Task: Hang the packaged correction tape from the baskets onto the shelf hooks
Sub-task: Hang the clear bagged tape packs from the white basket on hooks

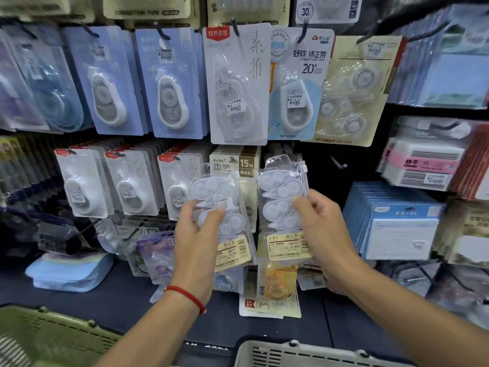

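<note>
My left hand grips a clear bag of white correction tapes with a beige label at its foot. My right hand holds a second, matching bag, thumb on its front. Both bags are upright, side by side, in front of the lower shelf row. A bare hook sticks out of the dark panel just right of the right bag's top. Other correction tape packs hang on hooks above and to the left.
A green basket sits at the bottom left and a white basket at the bottom centre. Blue sticky-note packs hang to the right. A blue pouch lies on the shelf ledge at left.
</note>
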Demonstrator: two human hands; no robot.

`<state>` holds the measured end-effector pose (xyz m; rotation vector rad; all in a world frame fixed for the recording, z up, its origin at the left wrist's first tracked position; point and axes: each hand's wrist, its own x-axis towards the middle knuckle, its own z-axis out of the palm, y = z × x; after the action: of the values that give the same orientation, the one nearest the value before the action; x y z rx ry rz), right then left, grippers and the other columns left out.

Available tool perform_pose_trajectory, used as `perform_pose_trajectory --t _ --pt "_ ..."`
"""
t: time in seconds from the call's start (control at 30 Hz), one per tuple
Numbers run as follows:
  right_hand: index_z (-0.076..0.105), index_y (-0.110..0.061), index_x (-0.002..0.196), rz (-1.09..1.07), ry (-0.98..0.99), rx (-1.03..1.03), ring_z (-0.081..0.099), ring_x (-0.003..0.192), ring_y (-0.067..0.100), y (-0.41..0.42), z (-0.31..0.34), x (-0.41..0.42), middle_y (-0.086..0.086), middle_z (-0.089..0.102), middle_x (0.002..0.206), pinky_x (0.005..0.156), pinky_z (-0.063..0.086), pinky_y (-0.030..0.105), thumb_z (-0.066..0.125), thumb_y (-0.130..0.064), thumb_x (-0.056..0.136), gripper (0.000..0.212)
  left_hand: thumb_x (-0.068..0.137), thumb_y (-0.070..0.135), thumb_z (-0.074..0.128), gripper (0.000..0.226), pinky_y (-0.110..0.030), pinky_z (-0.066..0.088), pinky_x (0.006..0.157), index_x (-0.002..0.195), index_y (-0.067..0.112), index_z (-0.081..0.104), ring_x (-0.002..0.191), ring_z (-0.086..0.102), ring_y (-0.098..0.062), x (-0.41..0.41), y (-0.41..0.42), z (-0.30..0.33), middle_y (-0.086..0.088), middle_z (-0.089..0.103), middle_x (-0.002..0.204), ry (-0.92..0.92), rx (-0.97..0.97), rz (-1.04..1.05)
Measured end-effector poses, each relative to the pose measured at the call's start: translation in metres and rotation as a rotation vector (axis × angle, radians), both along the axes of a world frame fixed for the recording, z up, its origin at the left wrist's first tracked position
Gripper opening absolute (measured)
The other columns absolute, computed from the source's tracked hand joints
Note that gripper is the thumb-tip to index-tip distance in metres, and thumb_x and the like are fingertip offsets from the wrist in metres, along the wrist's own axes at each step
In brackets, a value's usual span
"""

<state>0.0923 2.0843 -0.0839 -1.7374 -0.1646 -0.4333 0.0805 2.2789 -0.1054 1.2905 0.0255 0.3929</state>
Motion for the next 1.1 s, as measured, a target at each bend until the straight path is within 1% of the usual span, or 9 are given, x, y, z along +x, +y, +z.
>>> perform_pose_trajectory --t 0.07,0.17,0.3,0.53,0.7,0.8,0.9,1.0,1.1 --pt "0.051 0.002 0.087 -0.018 0.046 0.021 0.046 0.069 0.024 0.0 0.0 0.001 0.008 0.049 0.074 0.064 0.037 0.042 0.056 -0.05 0.085 0.052 0.098 0.023 0.07 0.025 -0.04 0.063 0.08 0.119 0.036 0.065 0.097 0.078 -0.015 -0.001 0.002 0.0 0.009 0.079 0.107 0.011 0.015 0.005" --pt "0.048 0.003 0.088 -0.031 0.115 0.112 0.048 0.074 0.025 0.004 -0.002 0.0 0.008 0.048 0.079 0.067 0.038 0.046 0.056 -0.059 0.077 0.064 0.098 0.016 0.068 0.025 -0.038 0.063 0.078 0.112 0.038 0.067 0.093 0.079 -0.016 -0.001 0.003 0.001 0.007 0.08 0.103 -0.019 0.035 -0.005" --pt "0.053 -0.01 0.073 -0.012 0.152 0.224 0.05 0.07 0.023 0.003 -0.004 -0.001 0.002 0.049 0.073 0.067 0.041 0.046 0.059 -0.046 0.089 0.04 0.098 0.012 0.068 0.026 -0.059 0.061 0.09 0.112 0.034 0.068 0.098 0.078 -0.029 -0.004 0.004 0.003 -0.003 0.079 0.106 -0.014 0.06 -0.015" --pt "0.056 0.016 0.102 0.035 0.141 0.259 0.062 0.079 0.032 -0.002 0.003 0.006 0.032 0.06 0.087 0.072 0.051 0.054 0.064 -0.039 0.091 0.056 0.095 0.011 0.069 0.03 -0.063 0.059 0.091 0.103 0.04 0.069 0.098 0.077 -0.03 -0.004 0.007 0.005 0.0 0.079 0.103 -0.018 0.076 0.014" --pt "0.066 -0.005 0.094 -0.133 0.147 0.1 0.066 0.067 0.022 -0.009 -0.009 0.031 0.006 0.071 0.075 0.067 0.055 0.049 0.069 -0.04 0.098 0.036 0.088 -0.001 0.062 0.047 -0.053 0.063 0.084 0.104 0.042 0.066 0.099 0.076 -0.027 -0.004 0.01 0.005 0.004 0.078 0.103 -0.031 0.106 0.038" --pt "0.067 -0.019 0.094 -0.203 0.172 0.08 0.071 0.083 0.031 -0.013 -0.023 0.059 0.01 0.076 0.089 0.075 0.06 0.048 0.072 -0.043 0.097 0.024 0.089 -0.004 0.062 0.049 -0.059 0.06 0.092 0.122 0.032 0.061 0.103 0.074 -0.028 -0.005 0.002 0.004 -0.002 0.074 0.115 -0.037 0.128 0.023" --pt "0.066 -0.027 0.094 -0.293 0.182 0.09 0.071 0.089 0.016 -0.015 -0.028 0.083 -0.004 0.074 0.09 0.068 0.048 0.028 0.076 -0.045 0.093 0.021 0.09 -0.006 0.065 0.049 -0.043 0.061 0.09 0.123 0.029 0.057 0.103 0.072 -0.02 -0.003 -0.01 0.002 0.001 0.071 0.117 -0.056 0.137 0.023" --pt "0.058 -0.027 0.11 -0.428 0.102 -0.017 0.064 0.104 0.015 -0.014 -0.031 0.087 -0.01 0.063 0.106 0.078 0.047 0.028 0.073 -0.045 0.094 0.028 0.088 -0.005 0.071 0.052 -0.015 0.054 0.074 0.116 0.035 0.054 0.092 0.069 0.001 -0.003 -0.021 -0.001 0.005 0.069 0.114 -0.087 0.188 0.021" --pt "0.059 -0.029 0.103 -0.351 -0.101 -0.076 0.063 0.096 0.01 -0.009 -0.029 0.071 -0.01 0.063 0.103 0.077 0.043 0.024 0.062 -0.041 0.099 0.013 0.089 -0.004 0.075 0.052 -0.009 0.054 0.072 0.117 0.035 0.055 0.088 0.072 0.007 -0.001 -0.025 -0.006 0.016 0.077 0.1 -0.105 0.201 -0.025"
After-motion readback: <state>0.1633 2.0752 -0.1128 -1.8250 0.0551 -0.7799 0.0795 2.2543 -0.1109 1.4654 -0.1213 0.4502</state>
